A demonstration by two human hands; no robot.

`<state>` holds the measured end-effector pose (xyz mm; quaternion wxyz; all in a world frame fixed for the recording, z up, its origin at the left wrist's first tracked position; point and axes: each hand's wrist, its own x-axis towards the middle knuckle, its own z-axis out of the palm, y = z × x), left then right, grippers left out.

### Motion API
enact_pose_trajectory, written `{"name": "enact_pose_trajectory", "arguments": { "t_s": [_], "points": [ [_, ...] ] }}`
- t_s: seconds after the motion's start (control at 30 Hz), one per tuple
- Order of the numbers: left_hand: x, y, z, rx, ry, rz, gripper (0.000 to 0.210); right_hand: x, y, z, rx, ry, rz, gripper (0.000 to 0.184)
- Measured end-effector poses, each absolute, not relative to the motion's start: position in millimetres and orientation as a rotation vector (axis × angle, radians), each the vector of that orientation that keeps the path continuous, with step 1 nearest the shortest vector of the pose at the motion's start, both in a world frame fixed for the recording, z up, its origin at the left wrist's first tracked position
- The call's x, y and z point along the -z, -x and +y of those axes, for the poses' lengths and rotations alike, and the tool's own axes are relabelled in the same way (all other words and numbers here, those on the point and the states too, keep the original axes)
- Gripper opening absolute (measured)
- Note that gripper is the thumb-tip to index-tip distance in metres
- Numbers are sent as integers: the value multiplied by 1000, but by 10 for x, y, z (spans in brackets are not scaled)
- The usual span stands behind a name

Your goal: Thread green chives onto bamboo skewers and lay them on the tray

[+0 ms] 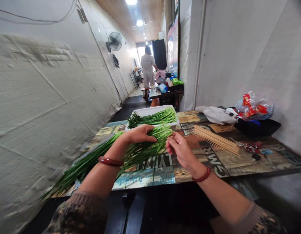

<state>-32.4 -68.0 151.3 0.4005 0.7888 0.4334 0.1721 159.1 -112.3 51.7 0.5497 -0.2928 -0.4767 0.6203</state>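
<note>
A bunch of garlic chives point(140, 154) is held over the table, its pale stem ends to the right and its dark leaves trailing down to the left. My left hand point(140, 134) is wrapped over the bunch from above. At the stem ends, my right hand point(179, 148) pinches with thumb and fingers closed on chive tips; the exact stems between them are hard to see. Behind the hands, a white tray point(147, 111) holds more chives point(154, 117) laid side by side. A longer pile of chives point(92, 162) lies along the table's left side.
On the patterned table point(162, 177), wooden skewers point(216, 139) lie to the right, with scissors point(250, 147) beyond. A white cap point(216, 114) and a black container point(257, 126) with a plastic bag point(254, 105) stand at the back right. Farther off, a person point(148, 66) stands by another table.
</note>
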Motion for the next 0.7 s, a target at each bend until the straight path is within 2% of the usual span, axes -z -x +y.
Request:
{"name": "enact_pose_trajectory", "arguments": {
  "t_s": [0.13, 0.27, 0.37, 0.53, 0.7],
  "points": [
    [-1321, 370, -562, -210, -2144, 1179, 18, -227, -1550, -1242, -1590, 734, -1163, 37],
    [-824, 279, -497, -132, -2153, 1096, 20, 76, -1646, -1250, -1623, 853, -1181, 43],
    [-490, 161, -520, -124, -2212, 1147, 26, 271, -1760, -1242, -1631, 964, -1195, 40],
    [-191, 38, -643, -338, -2161, 1236, 45, 478, -1954, -1216, -1468, 1048, -1323, 29],
    [-14, 0, -742, -487, -1982, 1224, 49, 509, -2015, -1107, -1387, 1064, -1205, 43]
  ]
}}
